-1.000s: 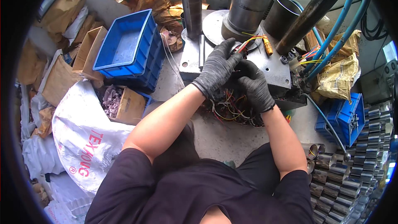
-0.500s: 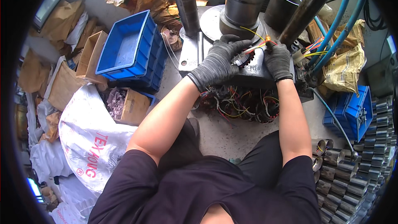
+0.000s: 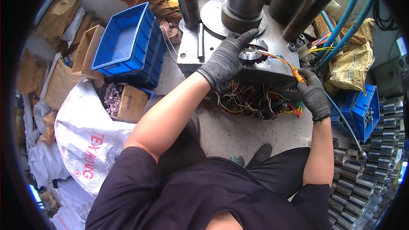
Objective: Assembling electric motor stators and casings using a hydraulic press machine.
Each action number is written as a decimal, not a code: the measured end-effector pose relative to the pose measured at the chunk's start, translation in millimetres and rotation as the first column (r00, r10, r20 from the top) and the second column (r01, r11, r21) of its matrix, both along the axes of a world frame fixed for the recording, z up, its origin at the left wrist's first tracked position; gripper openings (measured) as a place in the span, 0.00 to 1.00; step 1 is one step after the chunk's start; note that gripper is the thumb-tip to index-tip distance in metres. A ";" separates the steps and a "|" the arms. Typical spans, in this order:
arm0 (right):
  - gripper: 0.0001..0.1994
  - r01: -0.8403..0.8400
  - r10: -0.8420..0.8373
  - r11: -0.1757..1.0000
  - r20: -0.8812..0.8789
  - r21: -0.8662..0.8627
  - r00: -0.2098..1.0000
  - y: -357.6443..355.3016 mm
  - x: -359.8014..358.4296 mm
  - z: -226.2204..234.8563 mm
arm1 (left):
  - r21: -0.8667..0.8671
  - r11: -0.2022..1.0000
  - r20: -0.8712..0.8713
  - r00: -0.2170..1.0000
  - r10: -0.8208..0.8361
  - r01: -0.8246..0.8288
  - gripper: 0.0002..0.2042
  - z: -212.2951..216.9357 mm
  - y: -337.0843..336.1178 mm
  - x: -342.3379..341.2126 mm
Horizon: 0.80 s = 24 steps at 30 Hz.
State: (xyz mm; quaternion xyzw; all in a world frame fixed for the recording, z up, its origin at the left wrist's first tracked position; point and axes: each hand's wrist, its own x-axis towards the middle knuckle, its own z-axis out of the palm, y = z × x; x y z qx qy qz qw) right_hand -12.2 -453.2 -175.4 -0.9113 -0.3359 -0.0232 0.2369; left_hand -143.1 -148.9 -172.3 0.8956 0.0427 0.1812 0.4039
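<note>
My left hand, in a dark grey knitted glove, grips the left side of a ring-shaped motor stator at the front of a metal machine bed. One finger stretches toward the base of the upright metal cylinder; the others are partly hidden. Coloured lead wires run right from the stator. Closed around their orange-yellow end is my right hand, gloved alike, beyond the bed's right front corner. Whether that end is a sleeve or something else is unclear.
More wired stators sit under the bed's front edge, beside a red-and-yellow tool. Blue crates stand left, another blue bin right. Thick posts flank the cylinder. Stacked metal sleeves fill the lower right.
My right hand has moved right and toward me with the wires, away from the stator. My left hand has shifted slightly left, with one finger now stretched out. The view has shifted a little.
</note>
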 end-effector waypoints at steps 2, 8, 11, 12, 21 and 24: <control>0.23 0.012 0.024 0.994 -0.322 0.111 0.946 -4.8 -23.2 20.7 | 0.000 0.999 0.112 0.993 -0.042 0.042 0.40 -6.4 8.2 0.6; 0.17 -0.086 0.093 0.995 -0.198 0.045 0.976 -11.7 -66.1 45.7 | 0.013 0.999 0.124 0.991 -0.049 0.048 0.40 -12.6 -14.0 3.8; 0.15 -0.127 0.132 0.990 -0.083 0.066 0.988 -14.6 -65.2 47.1 | 0.069 0.995 0.168 0.982 -0.086 0.076 0.40 -13.1 -18.5 4.9; 0.16 -0.125 0.143 0.972 -0.077 0.197 0.987 -14.8 -63.6 44.0 | 0.062 0.995 0.169 0.982 -0.090 0.080 0.40 -9.5 -21.9 4.7; 0.17 -0.174 0.323 0.547 -0.014 0.819 0.946 16.3 -78.7 55.3 | 0.122 0.991 0.056 0.997 -0.055 0.048 0.43 -21.6 -12.7 18.2; 0.17 -0.131 0.523 0.274 -0.033 0.953 0.852 49.0 -76.3 57.3 | -0.205 0.971 0.079 0.991 -0.111 0.125 0.43 -26.4 -7.7 28.2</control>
